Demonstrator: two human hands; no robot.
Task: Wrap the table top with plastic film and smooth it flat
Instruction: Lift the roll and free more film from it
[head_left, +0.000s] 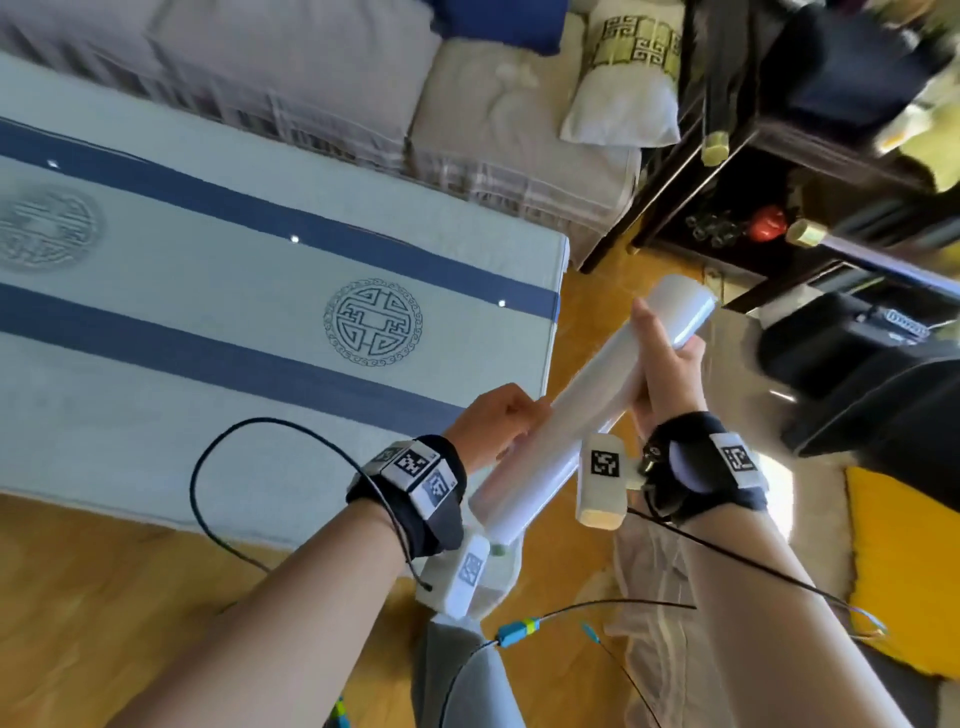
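A long white roll of plastic film (582, 400) slants from lower left to upper right, held in the air just off the table's right end. My left hand (493, 415) grips its lower half. My right hand (665, 364) is closed around its upper half. The table top (208, 322) lies to the left, covered by a pale blue cloth with two dark blue stripes and round emblems. I cannot see any film pulled off the roll. Both wrists carry black straps with tag markers and thin cables.
A grey sofa (322, 93) with cushions runs behind the table. A dark wooden side table (779, 197) stands at the upper right, a black case (857, 364) below it. Wooden floor (104, 597) surrounds me; a yellow mat (904, 561) lies at the right.
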